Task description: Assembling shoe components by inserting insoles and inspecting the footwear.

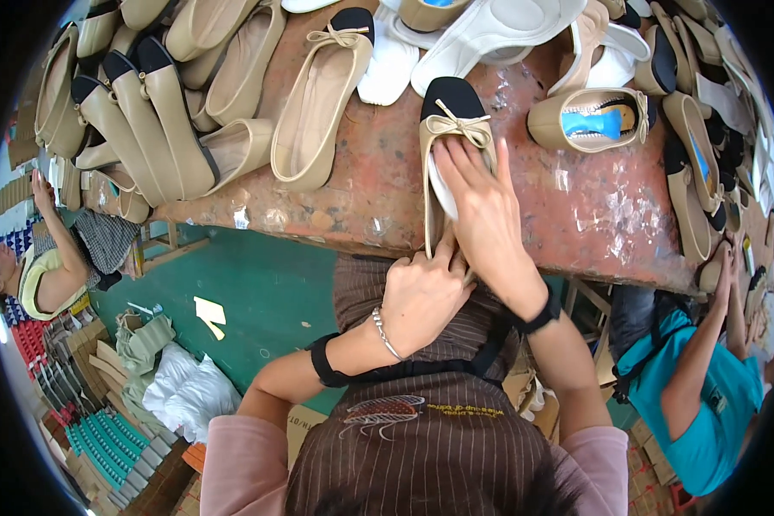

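A beige ballet flat with a black toe cap and a thin bow lies on the edge of the table, toe pointing away from me. Its heel end is in my left hand, whose fingers are curled closed around it. My right hand reaches into the shoe opening, fingers stretched out flat toward the toe, the little finger outside along the right edge. Under that hand a white insole shows inside the shoe. The fingertips are hidden below the bow.
On the worn reddish table stand more beige flats at left and a flat with a blue patch inside at right. White insoles are piled at the back. Co-workers sit at left and right.
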The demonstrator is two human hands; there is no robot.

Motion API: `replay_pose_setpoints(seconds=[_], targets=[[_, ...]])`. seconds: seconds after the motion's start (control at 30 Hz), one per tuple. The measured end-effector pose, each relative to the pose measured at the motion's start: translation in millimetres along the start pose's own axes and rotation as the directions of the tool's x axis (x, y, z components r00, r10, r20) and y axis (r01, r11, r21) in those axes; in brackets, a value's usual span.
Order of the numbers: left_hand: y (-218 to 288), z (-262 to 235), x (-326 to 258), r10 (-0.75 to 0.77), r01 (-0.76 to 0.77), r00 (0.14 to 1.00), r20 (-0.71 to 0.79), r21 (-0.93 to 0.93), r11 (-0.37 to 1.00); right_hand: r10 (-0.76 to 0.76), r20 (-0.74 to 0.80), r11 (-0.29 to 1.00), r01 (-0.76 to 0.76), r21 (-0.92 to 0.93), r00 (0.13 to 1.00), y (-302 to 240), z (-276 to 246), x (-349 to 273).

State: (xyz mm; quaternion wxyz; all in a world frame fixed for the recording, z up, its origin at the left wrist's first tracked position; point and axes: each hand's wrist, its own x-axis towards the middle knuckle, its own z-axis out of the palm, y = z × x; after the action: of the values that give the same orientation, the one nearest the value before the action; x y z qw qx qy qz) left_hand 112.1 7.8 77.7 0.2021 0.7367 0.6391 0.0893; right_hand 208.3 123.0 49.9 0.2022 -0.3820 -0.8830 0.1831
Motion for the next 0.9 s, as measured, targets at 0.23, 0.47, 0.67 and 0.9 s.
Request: replay_pose_setpoints(seconds=[0.23, 0.47, 0.67, 0.9], targets=[[-3.9, 4.9, 1.5, 0.018, -0.018, 1.0, 0.003, 0.04, 0.999, -0.037, 0.09, 0.98, 0.054, -0.19, 0.995, -1.5, -8.9, -11.7], [-3.2, -1.3, 2.8, 0.029, -0.03, 0.997, -0.073, -0.006, 1.0, 0.067, 0.239, 0.99, -0.035, -0.138, 0.969, 3.2, -1.6, 25.8], [-5.6, 2.7, 1.7, 0.037, -0.037, 0.999, 0.011, -0.004, 0.999, -0.011, 0.295, 0.998, 0.027, -0.05, 0.955, -9.4, -18.0, -21.8], [-10.5, 1.9, 0.1, 0.015, -0.014, 1.0, 0.0, -0.091, 0.996, -0.016, 0.251, 0.983, 0.061, -0.172, 0.968, -3.6, 0.0, 10.1]])
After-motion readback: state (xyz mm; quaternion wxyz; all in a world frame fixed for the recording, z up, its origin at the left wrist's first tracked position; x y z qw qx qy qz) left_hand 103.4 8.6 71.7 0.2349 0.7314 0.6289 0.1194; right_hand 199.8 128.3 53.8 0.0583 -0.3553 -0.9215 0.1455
